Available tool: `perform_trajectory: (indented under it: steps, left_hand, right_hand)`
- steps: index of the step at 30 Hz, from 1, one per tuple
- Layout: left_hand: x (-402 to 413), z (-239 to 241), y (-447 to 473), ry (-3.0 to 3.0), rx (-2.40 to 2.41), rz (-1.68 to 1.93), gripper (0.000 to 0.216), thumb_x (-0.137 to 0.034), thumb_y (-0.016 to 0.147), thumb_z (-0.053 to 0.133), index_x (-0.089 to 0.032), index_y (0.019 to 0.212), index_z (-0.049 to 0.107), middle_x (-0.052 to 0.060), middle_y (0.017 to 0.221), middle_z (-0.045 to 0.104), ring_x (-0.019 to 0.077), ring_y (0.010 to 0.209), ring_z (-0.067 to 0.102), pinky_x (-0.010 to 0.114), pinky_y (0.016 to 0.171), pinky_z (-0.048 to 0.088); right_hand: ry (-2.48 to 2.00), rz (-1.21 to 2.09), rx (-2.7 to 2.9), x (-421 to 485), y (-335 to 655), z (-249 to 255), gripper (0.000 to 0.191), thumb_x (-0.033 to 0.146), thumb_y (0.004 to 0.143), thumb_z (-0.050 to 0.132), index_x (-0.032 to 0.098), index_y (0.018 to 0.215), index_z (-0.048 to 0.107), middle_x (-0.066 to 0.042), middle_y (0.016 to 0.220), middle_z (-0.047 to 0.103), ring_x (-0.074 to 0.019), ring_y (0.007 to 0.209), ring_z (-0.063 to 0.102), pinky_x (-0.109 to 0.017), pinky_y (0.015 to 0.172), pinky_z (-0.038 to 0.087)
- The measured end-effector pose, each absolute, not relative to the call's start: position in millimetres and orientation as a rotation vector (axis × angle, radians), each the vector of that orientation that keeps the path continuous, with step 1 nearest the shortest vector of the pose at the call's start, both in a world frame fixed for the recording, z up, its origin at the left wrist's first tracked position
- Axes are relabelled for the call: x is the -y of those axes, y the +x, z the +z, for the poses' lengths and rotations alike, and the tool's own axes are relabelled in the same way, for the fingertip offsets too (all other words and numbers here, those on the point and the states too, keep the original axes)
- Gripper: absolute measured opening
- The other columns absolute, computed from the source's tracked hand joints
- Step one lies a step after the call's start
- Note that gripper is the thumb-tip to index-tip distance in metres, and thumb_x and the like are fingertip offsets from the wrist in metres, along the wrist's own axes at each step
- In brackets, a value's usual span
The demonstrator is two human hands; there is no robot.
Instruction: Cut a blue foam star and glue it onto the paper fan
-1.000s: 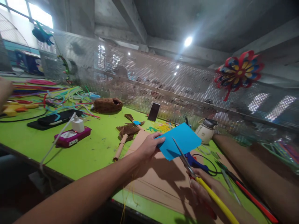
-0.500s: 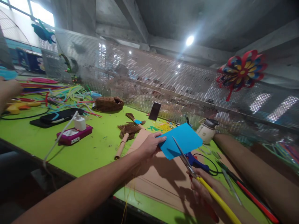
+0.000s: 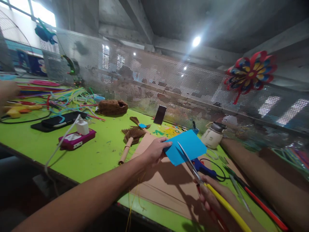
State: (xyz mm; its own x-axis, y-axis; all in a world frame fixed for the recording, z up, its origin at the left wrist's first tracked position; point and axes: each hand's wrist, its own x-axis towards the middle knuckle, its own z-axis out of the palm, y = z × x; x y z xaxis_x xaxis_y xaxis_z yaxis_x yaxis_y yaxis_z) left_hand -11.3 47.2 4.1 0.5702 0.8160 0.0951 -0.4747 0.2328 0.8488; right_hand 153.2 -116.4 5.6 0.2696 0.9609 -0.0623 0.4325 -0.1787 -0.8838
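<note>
Between thumb and fingers, my left hand (image 3: 158,149) pinches the left edge of a blue sheet of paper (image 3: 190,146). My right hand (image 3: 212,193) grips a pair of scissors (image 3: 191,167) with a yellow handle and a red one. One blade lies across the face of the paper, pointing up and left toward my left thumb; the other is mostly hidden by the sheet. Brown cardboard (image 3: 166,190) lies flat under both hands. A blue glue gun (image 3: 204,168) rests just behind the scissors, partly covered by the paper.
A purple power strip (image 3: 79,140) with a white plug sits left. Pleated brown paper pieces (image 3: 132,134), a phone (image 3: 160,115) and a white jar (image 3: 212,135) stand farther back. Another person's hand (image 3: 8,93) is at far left. Red-handled pliers (image 3: 263,206) lie right.
The paper's right end has dipped slightly and its top edge sits lower. My right hand has shifted a little with the scissors. The other person's hand at left has moved slightly left.
</note>
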Motion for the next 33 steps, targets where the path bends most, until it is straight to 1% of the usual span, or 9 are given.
perform_trajectory:
  steps: [2, 5, 10, 15, 19, 23, 28, 31, 33]
  left_hand:
    - [-47, 4, -11, 0.986, -0.412, 0.92, 0.026, -0.028, 0.064, 0.073, -0.014, 0.077, 0.056, 0.0, 0.069, 0.057, 0.0106, 0.059, 0.054, 0.024, 0.059, 0.046]
    - [-45, 6, -11, 0.987, -0.422, 0.917, 0.026, -0.028, 0.064, 0.072, -0.014, 0.076, 0.054, 0.0, 0.068, 0.056, 0.0094, 0.057, 0.053, 0.023, 0.058, 0.046]
    - [-44, 7, -11, 0.994, -0.458, 0.899, 0.022, -0.025, 0.065, 0.07, -0.014, 0.074, 0.053, -0.002, 0.064, 0.054, 0.0088, 0.053, 0.051, 0.023, 0.055, 0.046]
    - [-43, 8, -12, 1.025, -0.494, 0.864, 0.015, -0.022, 0.068, 0.065, -0.013, 0.077, 0.056, -0.002, 0.06, 0.054, 0.0084, 0.05, 0.049, 0.023, 0.053, 0.045]
    - [-39, 7, -11, 1.05, -0.497, 0.835, 0.02, -0.023, 0.067, 0.067, -0.013, 0.081, 0.058, 0.0, 0.066, 0.057, 0.0092, 0.051, 0.051, 0.022, 0.052, 0.043]
    - [-34, 7, -9, 1.061, -0.482, 0.805, 0.026, -0.025, 0.066, 0.069, -0.013, 0.087, 0.06, 0.002, 0.072, 0.059, 0.0108, 0.055, 0.054, 0.026, 0.057, 0.046]
    - [-34, 6, -9, 1.047, -0.467, 0.787, 0.031, -0.028, 0.067, 0.07, -0.014, 0.093, 0.06, 0.003, 0.078, 0.061, 0.0115, 0.059, 0.055, 0.027, 0.059, 0.047]
    - [-36, 3, -9, 1.029, -0.457, 0.767, 0.03, -0.026, 0.067, 0.069, -0.014, 0.093, 0.061, 0.005, 0.079, 0.062, 0.0136, 0.063, 0.058, 0.028, 0.061, 0.048]
    - [-36, 1, -8, 1.016, -0.455, 0.761, 0.027, -0.024, 0.067, 0.068, -0.013, 0.091, 0.062, 0.005, 0.079, 0.063, 0.0147, 0.065, 0.059, 0.028, 0.063, 0.048]
  right_hand:
    - [-1.746, 0.86, 1.263, 117, 154, 3, 0.043, 0.055, 0.068, 0.064, 0.018, 0.09, 0.059, 0.003, 0.05, 0.05, -0.0113, 0.043, 0.051, -0.018, 0.037, 0.036]
    - [-1.772, 0.831, 1.221, 119, 153, 2, 0.045, 0.057, 0.07, 0.062, 0.02, 0.094, 0.057, 0.003, 0.053, 0.052, -0.011, 0.044, 0.05, -0.018, 0.037, 0.033]
    - [-1.744, 0.889, 1.196, 122, 152, 2, 0.04, 0.056, 0.069, 0.064, 0.02, 0.087, 0.059, 0.004, 0.048, 0.048, -0.0101, 0.038, 0.044, -0.018, 0.036, 0.029]
    - [-1.842, 0.813, 1.206, 120, 152, -3, 0.037, 0.052, 0.067, 0.067, 0.021, 0.084, 0.056, 0.004, 0.049, 0.048, -0.008, 0.04, 0.041, -0.016, 0.035, 0.026]
    - [-1.801, 0.883, 1.19, 116, 153, -4, 0.041, 0.058, 0.069, 0.06, 0.021, 0.086, 0.056, 0.006, 0.045, 0.046, -0.008, 0.036, 0.041, -0.017, 0.034, 0.028]
    - [-1.75, 0.915, 1.21, 116, 147, 1, 0.046, 0.065, 0.072, 0.053, 0.02, 0.082, 0.054, 0.004, 0.048, 0.049, -0.0072, 0.037, 0.045, -0.016, 0.036, 0.031]
    - [-1.781, 0.819, 1.186, 120, 136, 9, 0.042, 0.061, 0.072, 0.056, 0.02, 0.076, 0.054, 0.004, 0.05, 0.048, -0.0058, 0.04, 0.043, -0.014, 0.038, 0.031]
    - [-1.824, 0.812, 1.179, 118, 137, 9, 0.04, 0.06, 0.071, 0.058, 0.02, 0.076, 0.056, 0.004, 0.047, 0.049, -0.008, 0.039, 0.045, -0.017, 0.038, 0.033]
    - [-1.786, 0.847, 1.2, 116, 141, 9, 0.04, 0.06, 0.068, 0.06, 0.02, 0.074, 0.056, 0.002, 0.048, 0.052, -0.0105, 0.041, 0.048, -0.019, 0.038, 0.035]
